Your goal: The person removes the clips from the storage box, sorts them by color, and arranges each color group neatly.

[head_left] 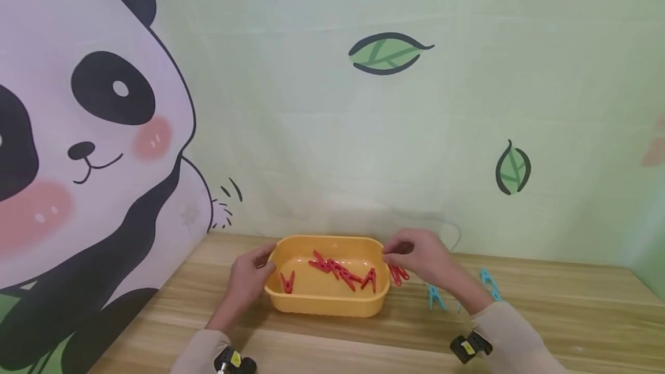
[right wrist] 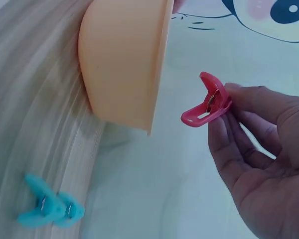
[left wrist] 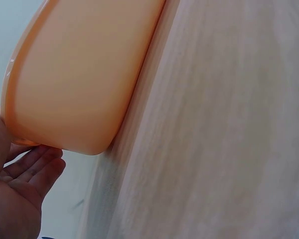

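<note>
A yellow plastic basin (head_left: 327,306) stands on the table with several red clothespins (head_left: 350,278) lying in it. My left hand (head_left: 250,275) grips the basin's left end, thumb at the rim and fingers around the outside, as the left wrist view also shows. Beside the right end, my right hand (head_left: 423,254) pinches one red clothespin (right wrist: 212,103) between thumb and fingertips. This clothespin hangs just outside the basin's rim, its two legs spread and pointing away from the fingers.
On the wooden table (head_left: 561,316), several blue clothespins (head_left: 435,298) lie to the right of the basin, partly hidden by the right forearm. Behind the table hangs a pale green cloth (head_left: 312,160) printed with a panda and leaves.
</note>
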A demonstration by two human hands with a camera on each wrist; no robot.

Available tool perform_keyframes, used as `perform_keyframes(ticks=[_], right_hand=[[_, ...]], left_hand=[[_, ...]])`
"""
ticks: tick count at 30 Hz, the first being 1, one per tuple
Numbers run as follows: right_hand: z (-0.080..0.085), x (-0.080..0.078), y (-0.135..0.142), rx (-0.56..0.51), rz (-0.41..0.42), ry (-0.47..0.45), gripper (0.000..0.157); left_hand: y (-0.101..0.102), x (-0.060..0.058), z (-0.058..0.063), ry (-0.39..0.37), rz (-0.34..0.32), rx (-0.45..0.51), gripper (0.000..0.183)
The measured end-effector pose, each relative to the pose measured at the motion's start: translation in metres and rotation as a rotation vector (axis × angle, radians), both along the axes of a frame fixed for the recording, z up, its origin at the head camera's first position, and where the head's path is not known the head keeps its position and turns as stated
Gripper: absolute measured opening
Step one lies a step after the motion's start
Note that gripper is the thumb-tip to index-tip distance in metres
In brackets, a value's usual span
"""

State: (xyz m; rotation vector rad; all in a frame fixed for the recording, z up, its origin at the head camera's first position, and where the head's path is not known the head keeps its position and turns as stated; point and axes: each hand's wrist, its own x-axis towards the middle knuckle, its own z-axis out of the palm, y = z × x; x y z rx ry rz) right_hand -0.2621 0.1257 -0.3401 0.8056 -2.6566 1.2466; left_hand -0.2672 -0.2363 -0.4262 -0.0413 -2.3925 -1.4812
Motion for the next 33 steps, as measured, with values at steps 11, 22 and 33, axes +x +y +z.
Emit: perform_keyframes(ticks=[11, 22, 33], right_hand=[[-0.016, 0.018, 0.032, 0.053, -0.144, -0.067, 0.002], [-0.043, 0.026, 0.054, 0.141, -0.199, -0.051, 0.011], [-0.054, 0.032, 0.06, 0.239, -0.249, -0.064, 0.02]], left_hand=[[-0.001, 0.001, 0.001, -0.009, 0.0, -0.004, 0.045], [0.001, 0.001, 0.002, 0.001, 0.003, -0.005, 0.044], [0.001, 0.001, 0.002, -0.007, 0.002, -0.004, 0.044]])
